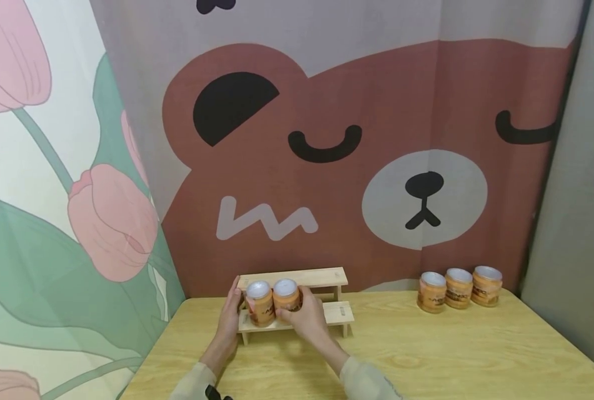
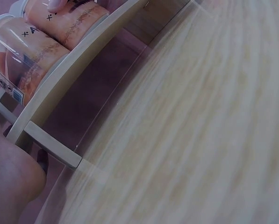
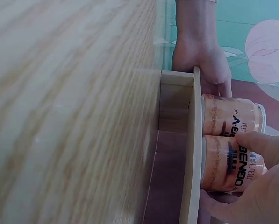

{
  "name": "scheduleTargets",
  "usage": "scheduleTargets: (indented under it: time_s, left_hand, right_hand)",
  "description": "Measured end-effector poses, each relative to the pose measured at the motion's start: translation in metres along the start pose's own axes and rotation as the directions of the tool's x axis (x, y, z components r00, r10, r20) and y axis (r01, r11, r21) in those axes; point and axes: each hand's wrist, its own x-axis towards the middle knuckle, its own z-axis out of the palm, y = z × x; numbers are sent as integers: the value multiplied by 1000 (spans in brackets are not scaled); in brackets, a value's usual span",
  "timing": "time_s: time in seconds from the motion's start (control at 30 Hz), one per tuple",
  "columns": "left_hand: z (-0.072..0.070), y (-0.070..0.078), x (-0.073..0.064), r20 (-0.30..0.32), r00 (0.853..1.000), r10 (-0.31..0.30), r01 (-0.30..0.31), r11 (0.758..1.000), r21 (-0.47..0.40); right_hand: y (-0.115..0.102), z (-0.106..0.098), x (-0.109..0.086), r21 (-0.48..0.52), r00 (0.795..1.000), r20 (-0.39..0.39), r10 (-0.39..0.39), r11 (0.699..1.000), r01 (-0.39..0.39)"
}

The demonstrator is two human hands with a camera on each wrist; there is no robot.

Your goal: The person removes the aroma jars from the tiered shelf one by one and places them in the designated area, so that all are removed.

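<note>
A two-step wooden stand (image 1: 340, 314) sits on the table. Two orange-labelled cans (image 1: 259, 306) with pale tops stand upright, side by side, on its lower step. My right hand (image 1: 308, 321) grips the right-hand can (image 3: 216, 161), thumb across its front; the can's base is at the step's surface. At the stand's left end my left hand (image 1: 228, 316) holds the side, fingers along the end and a fingertip showing by the leg (image 2: 53, 143) in the left wrist view. The right hand's far fingers are partly hidden behind the can.
Three more such cans (image 1: 458, 289) stand in a row at the table's back right. The wood-grain table (image 1: 427, 355) reaches back to a curtain with a bear print (image 1: 397, 100). A tulip-print curtain (image 1: 111, 222) hangs on the left, a grey panel (image 1: 577, 194) on the right.
</note>
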Motion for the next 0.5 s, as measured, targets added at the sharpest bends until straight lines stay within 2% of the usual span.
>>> scheduleTargets:
  time_s: [0.2, 0.4, 0.5]
  left_hand:
    - [2, 0, -1, 0, 1000, -5, 5, 1000, 2]
    - [2, 1, -1, 22, 1000, -16, 17, 998, -64]
    - [2, 1, 0, 20, 1000, -17, 19, 998, -67]
  right_hand:
    - [0, -3, -3, 15, 1000, 0, -8, 1000, 8]
    - [-5, -9, -1, 27, 1000, 10, -17, 999, 17]
    - [-10, -14, 1, 38, 1000, 15, -16, 999, 15]
